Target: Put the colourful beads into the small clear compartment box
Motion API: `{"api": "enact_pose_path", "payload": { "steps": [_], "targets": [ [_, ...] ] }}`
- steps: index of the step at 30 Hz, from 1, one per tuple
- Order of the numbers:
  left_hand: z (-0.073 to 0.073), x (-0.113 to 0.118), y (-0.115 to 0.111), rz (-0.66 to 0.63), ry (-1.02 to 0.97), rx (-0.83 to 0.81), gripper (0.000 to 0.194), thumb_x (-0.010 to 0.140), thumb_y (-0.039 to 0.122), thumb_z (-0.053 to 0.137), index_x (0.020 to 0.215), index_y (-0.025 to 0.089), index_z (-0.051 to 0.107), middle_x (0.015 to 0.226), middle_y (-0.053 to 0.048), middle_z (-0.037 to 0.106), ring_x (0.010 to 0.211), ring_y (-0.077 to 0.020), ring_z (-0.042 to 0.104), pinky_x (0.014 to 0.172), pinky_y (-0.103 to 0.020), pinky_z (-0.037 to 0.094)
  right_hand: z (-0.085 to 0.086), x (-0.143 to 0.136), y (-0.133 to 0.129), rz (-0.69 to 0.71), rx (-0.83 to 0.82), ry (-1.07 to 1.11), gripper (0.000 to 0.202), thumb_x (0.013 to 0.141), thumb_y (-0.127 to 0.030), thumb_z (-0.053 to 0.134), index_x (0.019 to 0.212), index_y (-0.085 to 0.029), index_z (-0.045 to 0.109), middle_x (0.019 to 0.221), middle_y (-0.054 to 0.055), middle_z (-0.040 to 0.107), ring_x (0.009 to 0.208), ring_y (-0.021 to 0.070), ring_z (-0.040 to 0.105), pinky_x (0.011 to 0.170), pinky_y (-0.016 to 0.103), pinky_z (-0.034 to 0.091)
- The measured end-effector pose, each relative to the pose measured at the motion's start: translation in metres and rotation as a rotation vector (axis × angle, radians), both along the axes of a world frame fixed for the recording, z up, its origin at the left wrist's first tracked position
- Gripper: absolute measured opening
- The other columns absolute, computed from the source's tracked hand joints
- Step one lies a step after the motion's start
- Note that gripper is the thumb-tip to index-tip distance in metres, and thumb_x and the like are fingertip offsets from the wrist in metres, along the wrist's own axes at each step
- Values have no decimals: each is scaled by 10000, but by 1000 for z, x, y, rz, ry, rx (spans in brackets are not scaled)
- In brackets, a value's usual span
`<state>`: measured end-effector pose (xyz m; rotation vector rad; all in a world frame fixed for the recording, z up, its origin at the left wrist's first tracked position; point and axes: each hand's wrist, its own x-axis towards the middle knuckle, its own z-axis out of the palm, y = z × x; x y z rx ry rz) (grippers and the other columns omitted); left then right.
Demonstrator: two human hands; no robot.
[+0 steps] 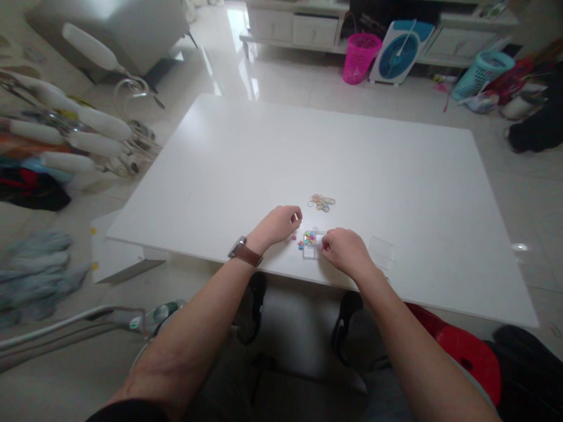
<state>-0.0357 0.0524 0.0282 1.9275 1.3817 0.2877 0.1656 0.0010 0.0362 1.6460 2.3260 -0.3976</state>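
Near the front edge of the white table (281, 158) stands a small clear box (310, 252) with compartments; one at its back left holds small colourful pieces (309, 237). My right hand (345, 249) is at the box's right side, fingers curled together; what they hold, if anything, is hidden. My left hand (281, 223), with a brown-strapped watch (245, 252) on the wrist, is left of the box, thumb and fingers curled close; nothing can be made out in them. A few loose small pieces (300, 245) lie between my left hand and the box.
Behind the box is a pile of thin coloured rings (322, 203). A clear flat lid (382, 252) lies right of my right hand. Beyond the table are a pink basket (360, 57) and a blue and white fan (399, 51). A red stool (466, 351) stands at the lower right.
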Motion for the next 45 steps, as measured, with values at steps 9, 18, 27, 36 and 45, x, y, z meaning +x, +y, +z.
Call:
{"api": "enact_pose_path", "payload": {
  "steps": [9,18,27,36,45],
  "targets": [
    [-3,-10,1,1,-11,45,172,882,174,545,927,160,710,808,-43,732,625,-125,619,655,-249,448,-7,1,1,-15,10,-13,208,914,-210,535,919,-202,742,957,94,740,888,223,661,726,302,384],
    [-5,-11,4,-28,57,11,204,845,131,548,944,156,724,810,-47,733,665,-140,636,662,-255,449,-5,2,3,-87,-7,26,116,882,-217,580,885,-217,696,925,62,733,824,201,633,647,292,307],
    [-14,-10,-3,-236,274,-21,358,709,21,678,1010,187,777,1020,-82,693,840,-177,641,795,-263,487,2,12,-2,-183,12,120,91,855,-289,641,899,-229,692,896,34,729,804,197,625,613,292,287],
    [-29,-10,-7,-251,293,-26,409,695,-67,564,967,168,759,932,-74,659,808,-176,617,813,-280,488,1,14,-2,-191,4,154,110,864,-303,639,910,-235,712,919,40,742,824,203,638,626,287,308],
    [-29,1,-7,-275,343,-10,166,773,88,605,842,170,732,887,-82,685,796,-184,614,744,-293,455,4,12,3,-205,-9,165,130,884,-301,612,931,-241,717,919,37,739,809,195,625,624,288,300]
  ]
}}
